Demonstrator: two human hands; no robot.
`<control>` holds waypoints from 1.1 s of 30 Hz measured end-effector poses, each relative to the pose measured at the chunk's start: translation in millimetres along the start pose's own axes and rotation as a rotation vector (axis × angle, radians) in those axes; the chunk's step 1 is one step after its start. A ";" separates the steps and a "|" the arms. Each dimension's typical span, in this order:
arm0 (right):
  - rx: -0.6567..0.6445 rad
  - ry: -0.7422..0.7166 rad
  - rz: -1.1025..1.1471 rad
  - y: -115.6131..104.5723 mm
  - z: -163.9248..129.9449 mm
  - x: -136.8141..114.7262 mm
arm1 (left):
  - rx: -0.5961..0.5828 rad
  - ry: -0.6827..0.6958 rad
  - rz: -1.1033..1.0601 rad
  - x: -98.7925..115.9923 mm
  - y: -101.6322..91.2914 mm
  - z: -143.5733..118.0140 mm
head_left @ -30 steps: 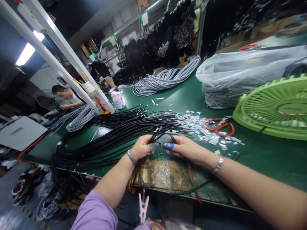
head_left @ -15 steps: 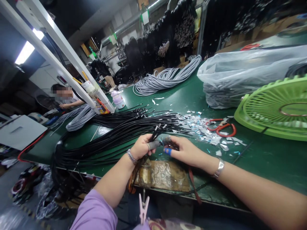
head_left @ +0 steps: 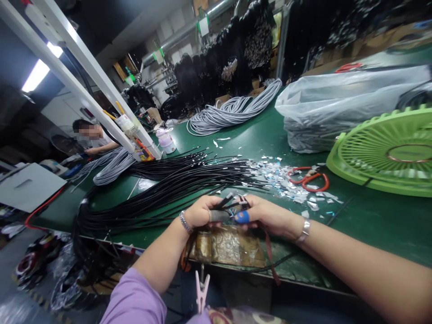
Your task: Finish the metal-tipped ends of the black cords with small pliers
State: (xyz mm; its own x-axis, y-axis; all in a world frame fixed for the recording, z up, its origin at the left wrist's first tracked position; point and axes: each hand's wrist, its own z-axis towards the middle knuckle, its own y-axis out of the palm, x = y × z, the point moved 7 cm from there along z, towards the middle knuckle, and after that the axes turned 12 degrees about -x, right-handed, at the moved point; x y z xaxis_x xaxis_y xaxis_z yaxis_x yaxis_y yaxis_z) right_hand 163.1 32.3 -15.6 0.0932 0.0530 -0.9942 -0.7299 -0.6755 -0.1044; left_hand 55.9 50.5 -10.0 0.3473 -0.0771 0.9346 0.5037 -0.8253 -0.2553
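My left hand, with grey tape round its thumb, is closed on a few black cables whose stripped ends stick up between the hands. Thin blue and white wires show at the thumb tips. Meeting it from the right, my right hand pinches at a cable end, its thumb wrapped in blue tape; the fingers partly hide the exact grip. Below both hands, a taped brown board with a brass-coloured cylinder lies at the table edge. A long bundle of black cables stretches across the green table behind my hands.
Foil and wire scraps surround red-handled scissors. A green fan and a plastic bag of cables stand right. Grey cable coils, a pink bottle and white posts stand farther back. A person sits far left.
My right hand has moved in and slightly down against the left, its blue-taped thumb now beside the left thumb. The held cable ends have tilted to the right.
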 end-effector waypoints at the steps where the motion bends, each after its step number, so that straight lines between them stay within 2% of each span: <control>1: -0.068 0.008 0.110 4.3 1.6 2.0 | -0.039 -0.017 -0.048 -1.5 2.0 -0.3; 3: -0.082 0.021 0.114 4.4 2.8 1.9 | -0.024 -0.027 -0.077 -2.0 0.7 0.6; 7: 0.226 0.003 -0.487 -17.1 -4.9 -18.8 | 0.128 -0.017 -0.010 0.6 -6.2 5.4; 9: 0.273 0.018 -0.599 -23.1 -9.3 -24.9 | 0.129 -0.015 -0.011 0.7 -5.2 6.7; 10: 0.237 0.038 -0.535 -25.1 -10.3 -22.8 | 0.120 -0.017 -0.025 0.1 -4.8 6.5; 12: 0.143 0.094 -0.268 -29.3 -12.7 -13.0 | 0.132 -0.015 -0.061 -1.6 -7.2 4.0; 15: 0.221 0.179 0.005 -44.7 -20.8 0.0 | 0.203 0.001 -0.108 -3.6 -16.0 -0.8; 19: 0.293 0.179 -0.017 -47.5 -20.6 1.8 | 0.224 -0.006 -0.114 -5.2 -19.4 -1.1; 25: 0.267 0.056 0.017 -29.3 -12.4 -6.2 | 0.214 0.005 -0.104 -5.3 -17.6 0.9; 33: 0.293 -0.045 -0.059 -20.4 -5.5 -11.5 | 0.160 0.041 -0.079 0.2 -9.8 3.4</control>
State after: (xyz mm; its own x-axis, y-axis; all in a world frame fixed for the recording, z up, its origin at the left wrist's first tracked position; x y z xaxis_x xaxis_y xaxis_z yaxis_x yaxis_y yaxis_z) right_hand 180.7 41.4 -1.9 0.1161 0.1232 -0.9856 -0.8888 -0.4300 -0.1585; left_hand 53.7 60.5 -8.2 0.2707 -0.0415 0.9618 0.6487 -0.7303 -0.2141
